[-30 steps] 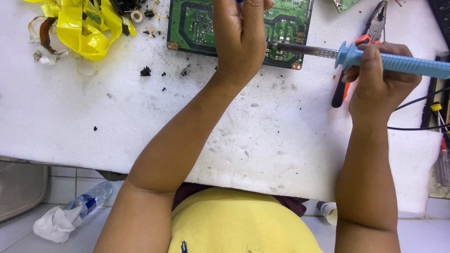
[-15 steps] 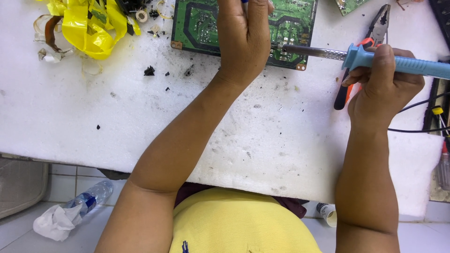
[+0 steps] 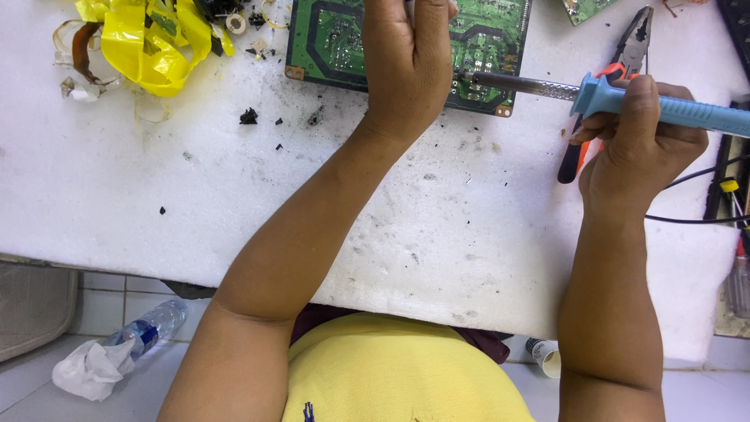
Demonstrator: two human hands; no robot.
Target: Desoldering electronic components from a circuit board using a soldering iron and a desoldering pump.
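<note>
Head view, looking straight down: my left hand lies on the green circuit board at top centre, its fingers run out of frame, so can't tell their state. My right hand, right side, has its fingers wrapped around the blue soldering iron, tip touching the board's lower right edge. Orange-handled pliers lie behind it on the white counter.

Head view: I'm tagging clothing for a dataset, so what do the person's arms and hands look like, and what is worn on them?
Both forearms are bare, with no sleeves in view. The left hand and the right hand wear no gloves, and no rings, watch or bands show. A yellow shirt covers the torso.
</note>
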